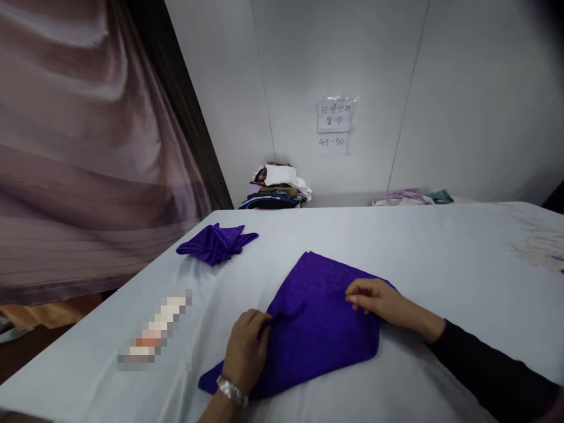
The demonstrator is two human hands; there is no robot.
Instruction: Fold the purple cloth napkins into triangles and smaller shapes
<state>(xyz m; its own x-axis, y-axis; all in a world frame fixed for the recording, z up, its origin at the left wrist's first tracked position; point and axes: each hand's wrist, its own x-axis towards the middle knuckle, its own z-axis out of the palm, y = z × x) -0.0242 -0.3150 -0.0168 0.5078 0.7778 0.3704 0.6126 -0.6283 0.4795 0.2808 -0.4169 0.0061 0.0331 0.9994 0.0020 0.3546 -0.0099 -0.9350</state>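
Observation:
A folded purple cloth napkin [321, 317] lies in front of me on the white-covered table, with one corner pointing away and another reaching out to the lower left. My left hand [247, 349] wears a silvery band at the wrist and pinches the napkin's left edge between thumb and fingers, where the fabric puckers slightly. Over the right part of the napkin is my right hand [370, 299], its fingers loosely bent and the thumb a little apart. No fabric shows gathered in it. A second purple napkin [215, 244], folded into a pleated, pointed shape, rests at the back left.
The white table cover [440, 282] has a faint printed pattern at right. A pixelated strip [154, 329] lies left. Behind the far edge are stacked clothes [277, 188] and more folded fabric [409, 198]. A handwritten sign [335, 117] hangs on the wall; a pinkish curtain [79, 147] borders the left.

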